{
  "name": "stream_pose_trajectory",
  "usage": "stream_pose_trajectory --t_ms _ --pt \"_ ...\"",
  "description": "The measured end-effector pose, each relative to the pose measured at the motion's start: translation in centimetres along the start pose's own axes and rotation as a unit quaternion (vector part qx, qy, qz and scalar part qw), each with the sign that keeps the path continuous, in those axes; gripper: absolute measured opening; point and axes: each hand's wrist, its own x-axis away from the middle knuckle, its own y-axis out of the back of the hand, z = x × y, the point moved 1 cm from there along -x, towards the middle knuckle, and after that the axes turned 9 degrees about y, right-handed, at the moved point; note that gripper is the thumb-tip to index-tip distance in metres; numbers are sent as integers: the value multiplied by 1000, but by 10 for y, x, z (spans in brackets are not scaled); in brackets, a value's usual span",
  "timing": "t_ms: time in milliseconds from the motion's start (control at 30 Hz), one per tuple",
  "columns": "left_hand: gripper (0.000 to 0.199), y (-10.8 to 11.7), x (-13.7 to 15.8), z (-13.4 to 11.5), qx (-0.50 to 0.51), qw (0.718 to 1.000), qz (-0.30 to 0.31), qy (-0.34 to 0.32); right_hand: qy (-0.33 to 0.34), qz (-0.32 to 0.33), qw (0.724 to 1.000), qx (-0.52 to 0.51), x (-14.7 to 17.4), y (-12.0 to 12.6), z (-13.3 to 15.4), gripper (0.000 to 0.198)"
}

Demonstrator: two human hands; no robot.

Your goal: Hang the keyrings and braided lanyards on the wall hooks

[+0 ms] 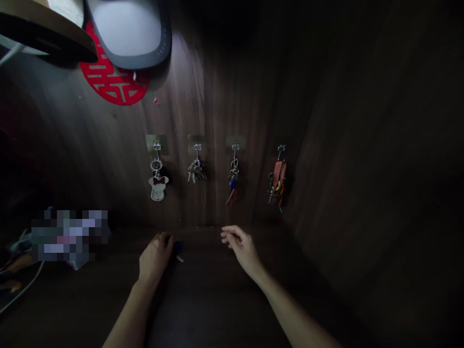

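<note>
My left hand [155, 257] rests low on the dark wooden surface, its fingers curled and closed. Right beside its fingertips is a small key with a blue head [177, 247] and a short metal blade; whether the fingers touch it I cannot make out. My right hand [239, 245] hovers over the surface near the back panel, fingers apart and nothing in them. Above the hands, four hooks hold a mouse-head keychain [158, 188], a bunch of keys [196, 171], keys with a blue tag [233, 183] and an orange strap with keys [279, 179].
A grey-and-white lamp-like panel [130, 29] and a red paper cutout [116, 87] are on the upper left wall [217, 106]. A blurred-out pile [70, 237] and a white cable [31, 285] lie at left. The right side is dark.
</note>
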Motion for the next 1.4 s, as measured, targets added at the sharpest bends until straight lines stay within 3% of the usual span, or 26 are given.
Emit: stream_pose_trajectory --t_ms 133,367,600,733,900,1067,1133,1267,1400 --pt "30 2 -2 4 -23 1000 3 18 2 75 992 103 22 -6 -16 19" --pt "33 3 -6 13 -56 996 31 63 52 192 956 214 33 -16 -10 23" --pt "39 -9 -10 25 -21 997 66 44 43 205 950 233 30 -18 -11 23" --pt "31 -19 -13 26 74 993 94 -6 39 222 941 251 30 -19 -11 24" --pt "14 -26 -9 11 162 974 143 -75 41 232 935 264 28 -19 -12 25" --pt "25 -33 -2 -3 234 952 175 -86 45 225 938 260 27 -19 -12 25" --pt "27 -37 0 -6 299 928 210 -71 54 218 941 252 27 -19 -13 24" --pt "28 -39 4 -11 476 834 281 -9 69 192 953 224 28 -20 -15 24" --pt "28 -37 9 -16 563 760 320 52 84 163 966 182 27 -21 -15 23"
